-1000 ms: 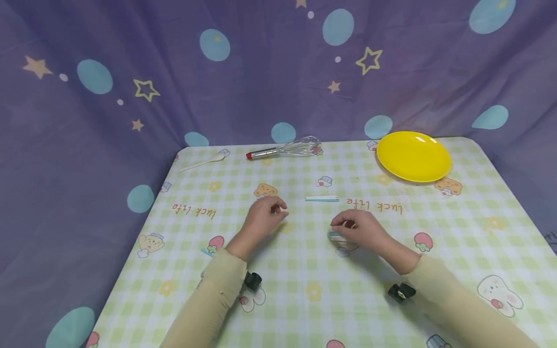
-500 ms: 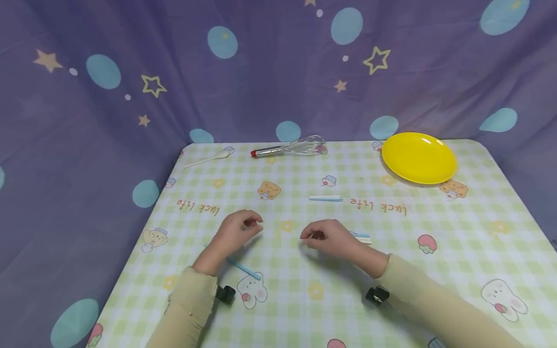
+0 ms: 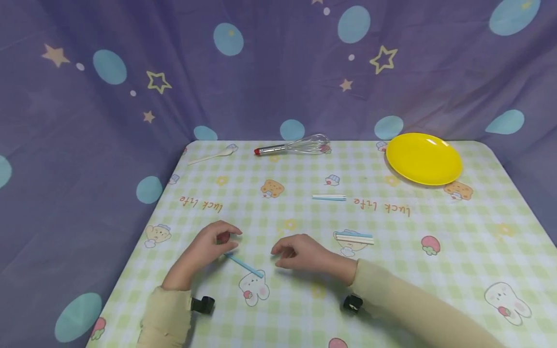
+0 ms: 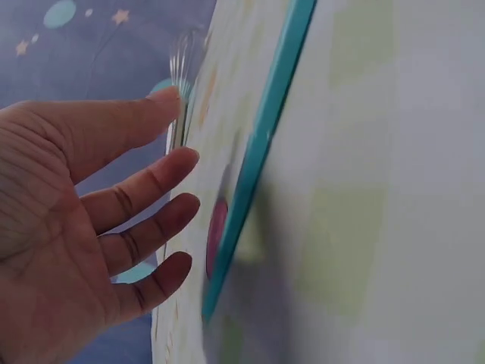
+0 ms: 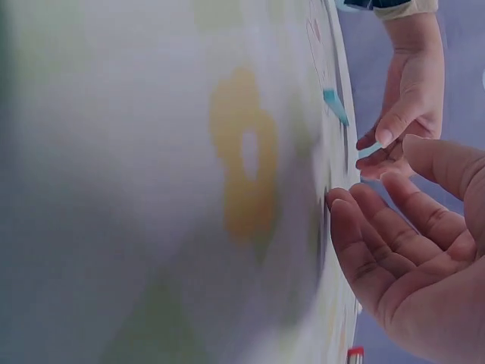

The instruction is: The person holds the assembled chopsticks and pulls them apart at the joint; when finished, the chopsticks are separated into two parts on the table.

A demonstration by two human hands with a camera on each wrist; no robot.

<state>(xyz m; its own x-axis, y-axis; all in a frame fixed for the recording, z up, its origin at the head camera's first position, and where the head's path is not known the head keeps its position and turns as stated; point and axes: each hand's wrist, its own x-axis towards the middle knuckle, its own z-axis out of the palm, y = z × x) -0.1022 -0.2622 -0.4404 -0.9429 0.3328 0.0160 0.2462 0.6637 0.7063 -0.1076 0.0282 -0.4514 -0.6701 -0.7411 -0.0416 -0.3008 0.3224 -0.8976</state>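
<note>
A slim blue stick (image 3: 246, 266) lies slantwise on the checked tablecloth, its upper end overlapped by my left hand (image 3: 204, 251). That hand hovers close by, fingers loosely bent and holding nothing. The left wrist view shows the blue stick (image 4: 261, 136) beside the fingertips (image 4: 182, 208), with a gap between. My right hand (image 3: 300, 252) is to the right of the stick, palm turned toward the left hand, its fingers loosely bent around nothing. Behind the right wrist, blue and white sticks (image 3: 354, 239) lie side by side. Farther back is another small blue-and-white group of sticks (image 3: 329, 197).
A whisk (image 3: 291, 146) with a red-tipped handle lies along the table's back edge. To its left is a pale spoon (image 3: 213, 156). A yellow plate (image 3: 424, 159) sits at the back right. A purple curtain (image 3: 261, 72) hangs behind the tablecloth (image 3: 391, 309).
Both hands have moved left and nearer the body. The right hand has left the nearer group of sticks, uncovering it. The slanted blue stick, mostly covered by the left arm before, now shows.
</note>
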